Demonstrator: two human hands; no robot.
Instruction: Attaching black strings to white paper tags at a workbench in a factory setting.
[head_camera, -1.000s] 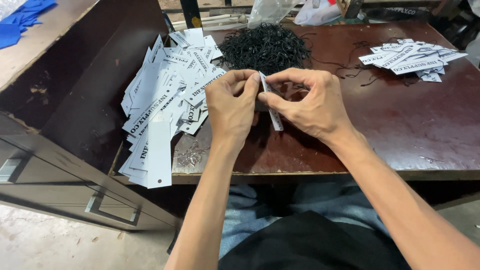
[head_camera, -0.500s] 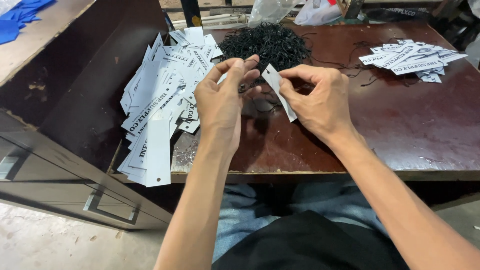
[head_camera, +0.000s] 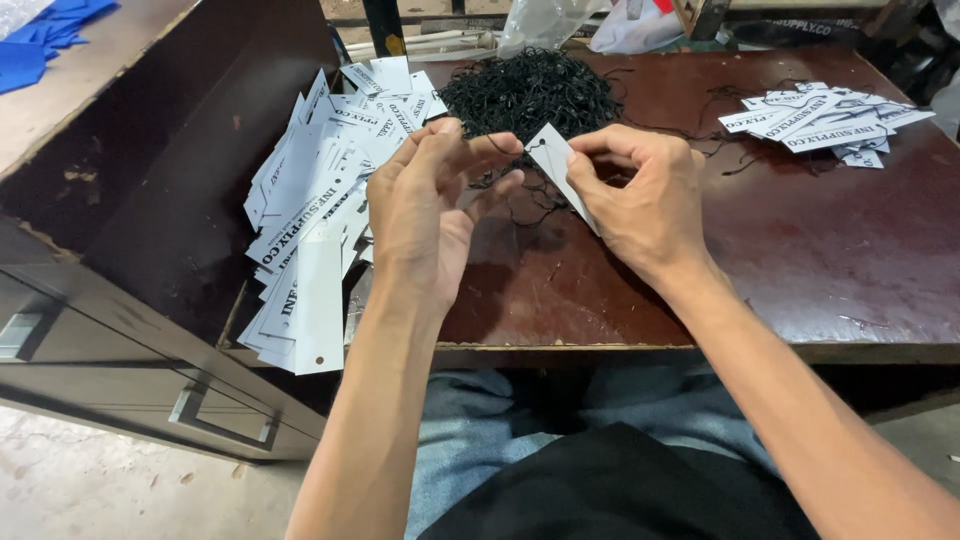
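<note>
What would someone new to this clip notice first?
Two bare hands meet at the centre above a dark red-brown table: the right hand pinches a white paper tag, and the left hand draws a thin black string at its top end. Behind them lies a tangled heap of black strings; a big spill of white tags lies on the left, a smaller stack far right.

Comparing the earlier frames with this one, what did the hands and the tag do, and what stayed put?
The hands drew apart: a second ago both pinched the white tag together; now only the right hand holds it, while the left hand has pulled back, its fingers pinching what looks like a black string at the tag's hole. The black string pile, the left tag heap and the right tag stack stayed in place.
</note>
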